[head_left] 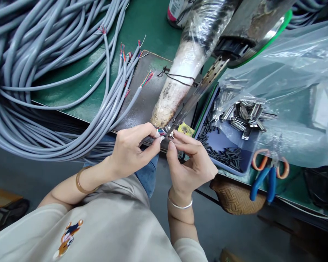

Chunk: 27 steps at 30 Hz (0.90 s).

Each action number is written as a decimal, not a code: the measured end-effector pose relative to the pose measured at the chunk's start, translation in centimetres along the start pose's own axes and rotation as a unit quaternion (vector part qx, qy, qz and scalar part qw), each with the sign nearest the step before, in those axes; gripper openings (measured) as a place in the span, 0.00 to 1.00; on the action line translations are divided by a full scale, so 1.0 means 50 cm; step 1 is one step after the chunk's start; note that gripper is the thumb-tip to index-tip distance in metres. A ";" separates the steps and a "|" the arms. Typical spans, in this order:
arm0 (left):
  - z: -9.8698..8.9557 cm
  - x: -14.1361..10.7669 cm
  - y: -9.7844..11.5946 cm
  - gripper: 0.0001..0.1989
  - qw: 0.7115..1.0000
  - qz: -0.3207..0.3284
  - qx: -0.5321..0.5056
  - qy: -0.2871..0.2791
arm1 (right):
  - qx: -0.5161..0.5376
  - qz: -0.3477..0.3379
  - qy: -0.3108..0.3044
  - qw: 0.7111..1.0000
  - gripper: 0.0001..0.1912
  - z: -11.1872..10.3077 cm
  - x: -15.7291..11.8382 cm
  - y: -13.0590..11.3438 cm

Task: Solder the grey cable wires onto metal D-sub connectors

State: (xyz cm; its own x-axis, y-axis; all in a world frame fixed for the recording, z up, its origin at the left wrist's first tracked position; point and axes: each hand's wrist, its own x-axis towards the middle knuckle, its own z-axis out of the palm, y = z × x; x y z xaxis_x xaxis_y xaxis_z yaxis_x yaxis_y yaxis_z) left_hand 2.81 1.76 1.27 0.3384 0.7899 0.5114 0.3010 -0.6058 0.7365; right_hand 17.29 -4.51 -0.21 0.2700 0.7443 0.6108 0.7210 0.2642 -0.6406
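Note:
Thumb and forefinger of my left hand (136, 149) are closed on thin coloured wires (161, 131). My right hand (190, 160) pinches a small metal connector (171, 135), largely covered by the fingers. Both hands meet at the bench's front edge, fingertips almost touching. Between them the tip of a fixed soldering iron (190, 92) comes down at the wires and connector; whether it touches them I cannot tell. Directly above my left fingertips ends a stained white tube (177, 72) wrapped in plastic film and tied with thin cord.
Grey cables (98, 125) with stripped coloured ends pile up at left. A blue tray (242, 160) holds black sleeve pieces (226, 158) and a plastic bag (297, 91) with metal connectors (251, 112). Orange-handled scissors (259, 160) and blue-handled pliers (272, 182) lie right of it.

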 end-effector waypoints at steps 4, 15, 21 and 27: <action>0.000 0.001 0.001 0.08 1.000 -0.006 0.003 -0.001 | 0.009 0.010 0.000 1.000 0.08 -0.001 -0.004 0.001; -0.004 -0.003 0.007 0.08 0.999 -0.035 0.003 -0.027 | -0.042 -0.033 -0.020 0.998 0.09 -0.007 -0.006 0.007; -0.002 -0.003 0.006 0.08 0.999 -0.029 0.021 -0.025 | -0.052 -0.044 -0.017 0.998 0.10 -0.004 -0.001 0.007; 0.000 -0.012 0.005 0.07 0.999 -0.030 0.025 -0.033 | -0.055 -0.037 -0.014 0.998 0.09 -0.006 -0.007 0.004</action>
State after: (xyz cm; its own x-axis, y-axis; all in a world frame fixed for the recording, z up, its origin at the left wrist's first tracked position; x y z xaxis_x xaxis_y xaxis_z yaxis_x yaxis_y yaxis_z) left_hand 2.68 1.15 1.13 0.3758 0.8180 0.4355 0.3664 -0.5628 0.7409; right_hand 17.52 -4.91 -0.40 0.1965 0.7420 0.6409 0.8046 0.2514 -0.5379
